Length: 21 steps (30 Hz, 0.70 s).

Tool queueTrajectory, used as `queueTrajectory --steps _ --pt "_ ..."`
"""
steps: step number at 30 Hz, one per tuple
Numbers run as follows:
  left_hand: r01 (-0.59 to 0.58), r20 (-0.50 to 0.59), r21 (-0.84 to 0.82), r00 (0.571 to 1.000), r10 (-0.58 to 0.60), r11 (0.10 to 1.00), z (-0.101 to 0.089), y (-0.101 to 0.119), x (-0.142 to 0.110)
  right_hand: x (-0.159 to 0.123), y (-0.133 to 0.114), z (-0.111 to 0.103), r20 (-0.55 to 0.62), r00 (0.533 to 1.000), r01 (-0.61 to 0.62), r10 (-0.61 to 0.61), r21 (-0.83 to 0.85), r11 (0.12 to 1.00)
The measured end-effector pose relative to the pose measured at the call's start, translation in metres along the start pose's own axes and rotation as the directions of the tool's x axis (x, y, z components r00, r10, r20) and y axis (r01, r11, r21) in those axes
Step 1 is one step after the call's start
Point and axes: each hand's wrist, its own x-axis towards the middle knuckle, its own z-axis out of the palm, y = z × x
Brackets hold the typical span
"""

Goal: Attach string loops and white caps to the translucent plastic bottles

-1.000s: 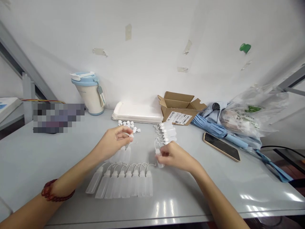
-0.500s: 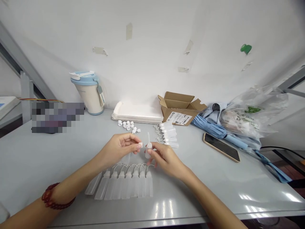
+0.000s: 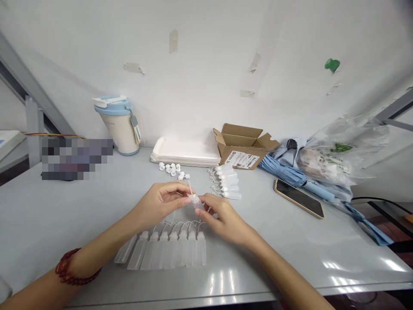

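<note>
Over the middle of the table, my right hand [image 3: 222,215] grips a small translucent plastic bottle [image 3: 198,206], its neck tilted toward my left hand [image 3: 167,198]. My left thumb and fingers pinch at the bottle's neck, where a small white cap is mostly hidden by the fingertips. A thin pale strap [image 3: 190,188] sticks up from the neck. Below my hands lies a row of several similar bottles [image 3: 173,249] with looped straps. Several loose white caps [image 3: 173,169] sit beyond my left hand, and several capped bottles [image 3: 230,178] lie beyond my right.
At the back stand a cream tumbler [image 3: 121,129] with a blue lid, a stack of white trays [image 3: 187,153] and an open cardboard box [image 3: 243,150]. To the right are a folded blue umbrella [image 3: 284,170], a phone [image 3: 298,199] and a plastic bag [image 3: 338,150].
The cap in my left hand has come right to the bottle's neck. My right hand has shifted slightly left, and the bottle now leans to the left.
</note>
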Motion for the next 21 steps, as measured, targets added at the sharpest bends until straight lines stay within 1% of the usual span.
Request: queueTrajectory --steps 4,8,10,12,14,16,19,21 --pt "0.022 -0.027 0.036 0.999 -0.021 0.999 0.000 0.001 0.000 0.000 -0.002 -0.003 -0.011 1.000 0.014 -0.014 0.009 1.000" --pt "0.059 -0.003 0.023 0.998 -0.059 0.998 0.000 0.001 0.000 -0.001 -0.004 -0.007 -0.023 1.000 0.018 -0.017 0.054 0.998" --pt "0.079 0.007 0.009 0.997 -0.079 0.997 0.000 0.001 0.000 -0.001 -0.004 -0.007 -0.037 0.999 0.008 -0.004 0.108 0.994" --pt "0.090 0.010 0.004 0.996 -0.090 0.996 0.000 0.001 0.000 -0.001 -0.003 -0.005 -0.049 0.998 -0.036 0.047 0.202 0.979" --pt "0.096 0.005 0.004 0.995 -0.096 0.995 0.000 0.001 -0.001 -0.001 -0.001 -0.002 -0.043 0.990 -0.111 0.132 0.332 0.937" --pt "0.093 -0.006 0.005 0.996 -0.093 0.996 0.000 0.001 -0.002 -0.001 0.000 0.001 -0.008 0.980 -0.169 0.197 0.481 0.860" --pt "0.074 -0.018 -0.006 0.997 -0.074 0.997 0.000 0.000 -0.002 0.000 0.002 0.004 0.049 0.975 -0.193 0.215 0.658 0.728" --pt "0.068 -0.019 -0.019 0.997 -0.069 0.997 0.000 0.000 -0.002 0.001 0.001 0.004 0.064 0.974 -0.195 0.215 0.718 0.668"
